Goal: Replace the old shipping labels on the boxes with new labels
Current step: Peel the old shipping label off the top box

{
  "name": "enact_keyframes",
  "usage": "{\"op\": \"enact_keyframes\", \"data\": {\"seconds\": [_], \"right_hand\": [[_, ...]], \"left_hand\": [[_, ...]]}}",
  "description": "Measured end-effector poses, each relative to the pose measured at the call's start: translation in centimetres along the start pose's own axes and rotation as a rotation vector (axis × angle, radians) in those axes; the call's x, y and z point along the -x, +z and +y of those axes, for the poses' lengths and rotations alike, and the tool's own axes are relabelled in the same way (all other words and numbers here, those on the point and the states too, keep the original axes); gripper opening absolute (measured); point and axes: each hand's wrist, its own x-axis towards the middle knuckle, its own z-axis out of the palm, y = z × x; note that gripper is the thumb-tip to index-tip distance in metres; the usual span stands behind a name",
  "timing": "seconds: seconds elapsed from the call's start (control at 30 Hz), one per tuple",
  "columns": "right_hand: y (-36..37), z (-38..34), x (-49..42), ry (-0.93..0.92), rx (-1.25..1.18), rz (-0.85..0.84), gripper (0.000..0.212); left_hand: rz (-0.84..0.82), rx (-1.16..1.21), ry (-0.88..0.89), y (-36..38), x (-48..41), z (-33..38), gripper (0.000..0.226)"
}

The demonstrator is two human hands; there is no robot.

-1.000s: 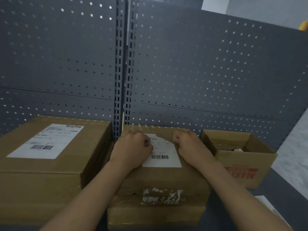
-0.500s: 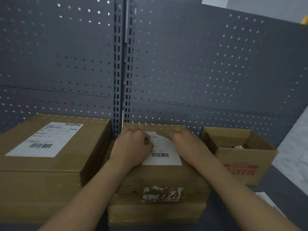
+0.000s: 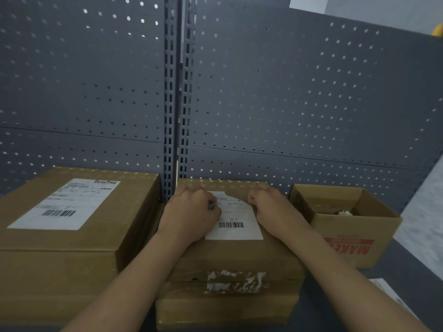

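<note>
A grey perforated back panel (image 3: 299, 97) rises behind a dark shelf (image 3: 407, 264) that carries three cardboard boxes. The middle box (image 3: 230, 257) sits on top of a second carton, with torn white label residue (image 3: 236, 282) on its front face. On its top lies a white shipping label (image 3: 236, 218) with a barcode — the far edge looks torn or lifted. The left hand (image 3: 189, 216) rests curled on the label's left side, fingers bent inward; whether it pinches the paper cannot be told. The right hand (image 3: 273, 208) is curled as well, pressed against the label's right edge. The large box (image 3: 79, 226) on the left bears its own intact label (image 3: 64, 204). On the right stands an open box (image 3: 347, 226) with red print.
</note>
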Motion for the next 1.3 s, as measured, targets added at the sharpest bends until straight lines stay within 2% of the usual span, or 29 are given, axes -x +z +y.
{"op": "enact_keyframes", "data": {"seconds": [0.1,0.27,0.43,0.53,0.67,0.9,1.17,1.23,1.3], "right_hand": [[-0.1,-0.5,0.0,-0.047,0.085,0.018,0.013],[-0.3,-1.0,-0.1,-0.071,0.176,-0.011,0.027],[-0.7,-0.3,-0.2,-0.056,0.028,-0.072,0.011],[-0.9,0.5,0.1,0.029,-0.168,-0.054,0.016],[-1.1,1.2,0.2,0.084,-0.228,-0.031,0.013],[-1.7,0.4,-0.5,0.060,-0.193,-0.082,0.013],[-1.3,-0.5,-0.9,0.007,0.028,-0.219,0.013],[-1.3,-0.3,-0.9,-0.006,0.023,-0.237,0.006],[-1.2,-0.1,-0.8,-0.008,-0.027,-0.233,0.008]], "left_hand": [[0.003,0.005,0.003,0.0,0.0,0.0,0.032],[0.014,-0.006,0.002,0.0,0.0,0.3,0.031],[0.013,-0.002,0.009,-0.1,0.1,0.3,0.031],[0.014,0.002,0.011,-0.2,0.1,0.2,0.031],[0.021,0.005,0.012,-0.3,0.1,0.3,0.030],[0.024,0.008,0.016,-0.3,0.1,0.2,0.027],[0.023,0.026,0.020,-0.2,0.1,0.1,0.028],[0.029,0.029,0.020,-0.2,0.2,0.1,0.030],[0.031,0.037,0.017,-0.2,0.1,0.0,0.031]]}}
